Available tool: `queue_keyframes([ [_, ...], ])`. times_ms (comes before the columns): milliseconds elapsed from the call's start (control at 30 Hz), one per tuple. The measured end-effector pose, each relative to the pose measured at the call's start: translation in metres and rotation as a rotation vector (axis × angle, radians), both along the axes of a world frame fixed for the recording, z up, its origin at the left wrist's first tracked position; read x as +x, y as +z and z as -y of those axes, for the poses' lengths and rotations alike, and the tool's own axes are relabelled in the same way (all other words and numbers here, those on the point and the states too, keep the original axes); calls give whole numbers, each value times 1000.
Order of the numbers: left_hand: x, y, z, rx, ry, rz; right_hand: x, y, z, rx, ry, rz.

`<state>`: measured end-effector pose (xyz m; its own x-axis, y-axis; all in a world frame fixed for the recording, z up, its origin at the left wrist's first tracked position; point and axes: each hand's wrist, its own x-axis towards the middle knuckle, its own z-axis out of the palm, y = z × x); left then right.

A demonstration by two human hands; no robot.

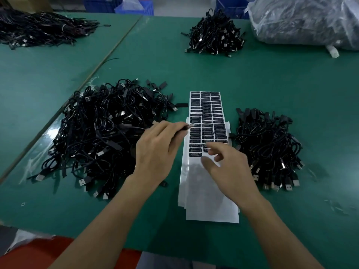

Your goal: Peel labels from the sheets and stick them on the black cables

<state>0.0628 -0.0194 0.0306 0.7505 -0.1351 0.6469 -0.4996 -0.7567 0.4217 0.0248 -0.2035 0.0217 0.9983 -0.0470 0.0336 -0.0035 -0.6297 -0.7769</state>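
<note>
Both forearms reach in from the bottom edge over the green table (pixel 194 70). L hand (pixel 155 150) is knuckles-up w/ fingers curled round one black cable (pixel 126 126). Its metal USB tip sticks out past the fingertips and lies over the left edge of the label sheet (pixel 207 117), about mid-sheet. The rest of the cable trails left into the big cable pile (pixel 93 133), which sits just beside that hand.

R hand (pixel 229 167) hovers over the lowest label rows, fingers bent and a bit spread. Thumb & index curve toward each other w/ a small gap; can't tell if a label is between them. Bottom rows by those fingertips look part stripped, bare white backing below. Sheet tops a stack of white backing sheets (pixel 209 206) fanned toward the camera.

Smaller cable pile (pixel 268 148) lies just right of the sheet, near the R hand. Two more cable heaps sit far back, well apart, plus a clear plastic bag (pixel 307 20) at top right.
</note>
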Motion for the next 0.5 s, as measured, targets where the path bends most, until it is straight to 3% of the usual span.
queue_keyframes([
  [133,-8,19,18,-369,-167,-37,3,-2,-12,20,143,-44],
  [267,-9,37,34,-1006,-267,-318,1,-4,-24,73,166,15],
  [400,-2,43,30,-1699,-234,-552,1,-2,-22,111,152,99],
  [500,4,39,23,-1987,-188,-623,0,0,-21,209,181,18],
])
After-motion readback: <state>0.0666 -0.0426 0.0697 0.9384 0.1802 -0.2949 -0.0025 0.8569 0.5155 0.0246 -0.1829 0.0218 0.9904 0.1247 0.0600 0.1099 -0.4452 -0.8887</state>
